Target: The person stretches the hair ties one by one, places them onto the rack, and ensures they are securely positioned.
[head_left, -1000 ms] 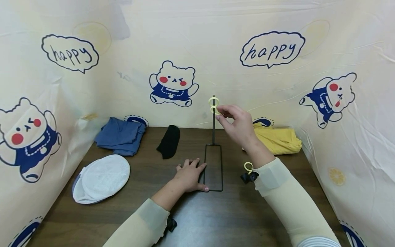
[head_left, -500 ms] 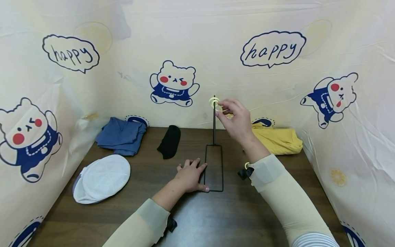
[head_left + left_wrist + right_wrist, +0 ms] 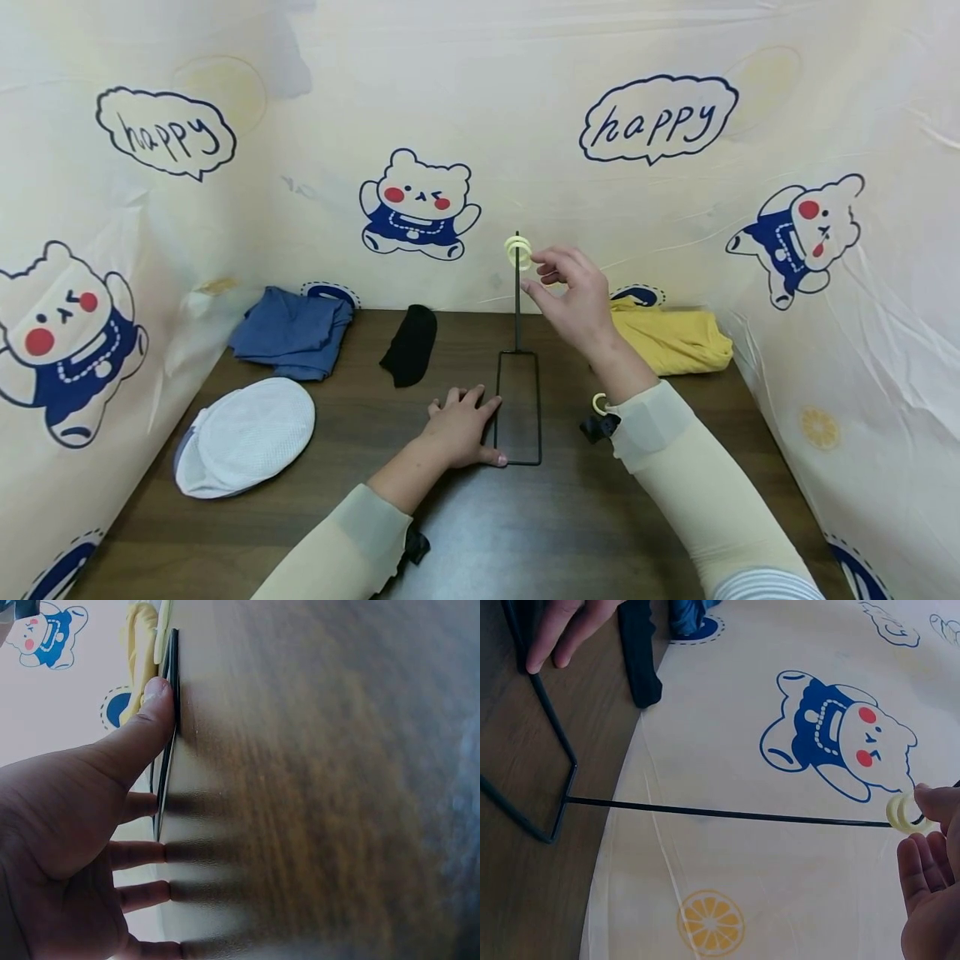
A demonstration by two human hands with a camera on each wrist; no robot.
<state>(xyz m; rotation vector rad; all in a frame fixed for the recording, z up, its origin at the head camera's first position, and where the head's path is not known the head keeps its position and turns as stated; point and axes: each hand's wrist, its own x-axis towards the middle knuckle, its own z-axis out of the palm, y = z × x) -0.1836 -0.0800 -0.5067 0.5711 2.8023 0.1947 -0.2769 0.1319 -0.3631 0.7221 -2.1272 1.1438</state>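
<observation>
A black wire stand [image 3: 517,321] rises from a flat rectangular base [image 3: 539,408]. At its top hang pale yellow rings [image 3: 517,250], two of them visible side by side in the right wrist view. My right hand [image 3: 573,292] is right beside these rings, fingers loosely bent and parted from the thumb, without a visible pinch on them. My left hand [image 3: 461,429] rests at the base's left side, fingers spread on the table and thumb pressing the near corner. The left wrist view shows that thumb [image 3: 155,701] against the black wire.
Another yellow ring [image 3: 599,403] shows partly behind the right wrist camera. Along the back lie folded blue cloth [image 3: 292,333], a black sock [image 3: 410,346] and folded yellow cloth [image 3: 675,337]. A white cap [image 3: 247,433] lies on the left. A printed curtain [image 3: 480,100] encloses the table.
The ring my right hand was pinching now hangs on the stand with the other one. The right fingers have loosened and drawn slightly off it. My left hand has stayed in place.
</observation>
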